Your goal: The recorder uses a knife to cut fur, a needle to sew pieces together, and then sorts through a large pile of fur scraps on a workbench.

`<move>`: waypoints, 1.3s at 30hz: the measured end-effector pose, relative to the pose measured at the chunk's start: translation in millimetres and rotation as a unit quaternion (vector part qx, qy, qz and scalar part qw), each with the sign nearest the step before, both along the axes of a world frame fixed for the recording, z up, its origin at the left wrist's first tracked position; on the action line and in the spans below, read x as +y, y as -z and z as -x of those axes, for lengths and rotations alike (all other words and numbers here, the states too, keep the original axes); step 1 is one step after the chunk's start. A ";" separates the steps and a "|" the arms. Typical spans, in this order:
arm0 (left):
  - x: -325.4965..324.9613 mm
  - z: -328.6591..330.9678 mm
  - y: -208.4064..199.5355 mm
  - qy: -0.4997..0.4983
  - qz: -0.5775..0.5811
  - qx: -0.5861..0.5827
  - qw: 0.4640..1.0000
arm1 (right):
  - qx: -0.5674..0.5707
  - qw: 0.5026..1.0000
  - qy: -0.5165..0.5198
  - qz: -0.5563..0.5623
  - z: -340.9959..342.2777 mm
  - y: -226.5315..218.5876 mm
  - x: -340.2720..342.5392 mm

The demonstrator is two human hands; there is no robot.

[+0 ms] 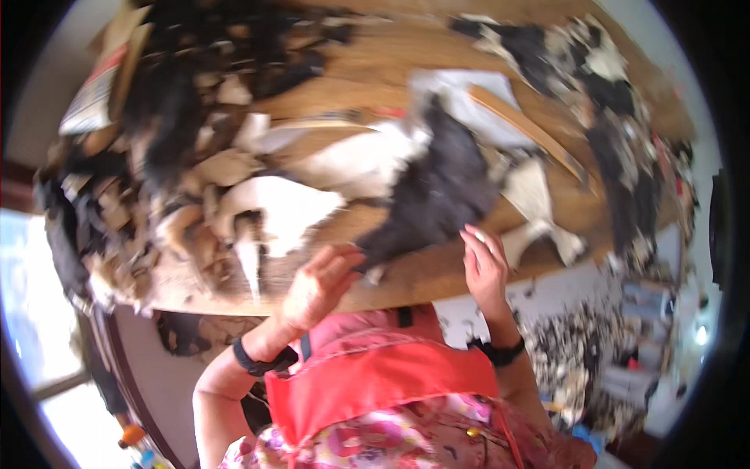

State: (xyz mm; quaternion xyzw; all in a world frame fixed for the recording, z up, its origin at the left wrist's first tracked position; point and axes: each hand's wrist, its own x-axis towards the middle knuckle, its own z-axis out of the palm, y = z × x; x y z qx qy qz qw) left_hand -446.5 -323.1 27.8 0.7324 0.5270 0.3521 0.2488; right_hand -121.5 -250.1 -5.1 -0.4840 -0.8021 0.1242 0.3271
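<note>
A piece of black fur [441, 184] lies on the wooden table in front of me, narrowing toward its lower left corner. At that corner my left hand [320, 285] has its fingers bent together and appears to grip the fur's tip, though blur softens the contact. Beside the fur's lower right edge my right hand [485, 264] is raised with fingers extended and slightly apart, holding nothing I can see. White fur pieces [273, 207] lie left of the black one. A pale forked piece [533, 195] lies to its right.
Dark and tan fur scraps [160, 117] heap up at the left. A long wooden strip [527, 129] crosses a white sheet [437, 78] at the back. More black and white fur [617, 148] lines the right side. Scraps [570, 344] cover an area below the table's right edge.
</note>
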 end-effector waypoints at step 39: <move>-2.5 533.8 -191.3 -0.509 -0.102 -0.352 0.778 | -0.065 0.963 -0.220 -0.139 272.9 -116.8 35.2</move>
